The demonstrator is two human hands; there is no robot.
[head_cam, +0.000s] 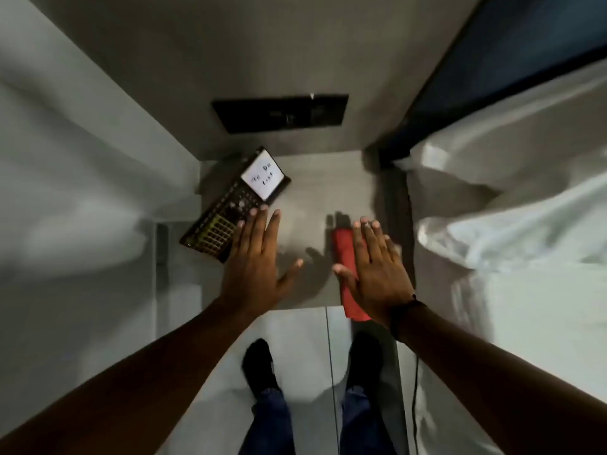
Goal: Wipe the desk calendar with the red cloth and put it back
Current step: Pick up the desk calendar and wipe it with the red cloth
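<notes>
Top-down over a small grey tabletop (pixel 315 192) wedged between a pale wall on the left and white bedding (pixel 512 205) on the right. Desk calendar (pixel 235 205) lying at the table's back-left, angled diagonally — dark frame, white card near the far end with blurred handwriting, greenish grid of cells at the near end. Left hand (pixel 259 261) flat and spread, palm down, fingers straight, gripping nothing; fingertips overlapping the calendar's near right edge, contact likely but hard to confirm through motion blur. Red cloth (pixel 343 247) folded into a long narrow strip on the table's right side, running front to back, near end hanging slightly past the table's front edge. Right hand (pixel 377 274) also flat and spread, palm down, laid over the right half of the cloth, thumb across its middle — not clenched, not pinching, just covering; whether pressing or hovering cannot be told. Calendar and cloth well apart, bare tabletop and hand shadows between them. Dark band on the right wrist. Black rectangular panel (pixel 282 113) set in the grey wall above the table's back edge. Dark blue surface at the upper right, behind the bedding. Below the table: light floor, two dark shoes (pixel 259 366), blue trouser legs. Thin dark cable down the right side by the bedding.
</notes>
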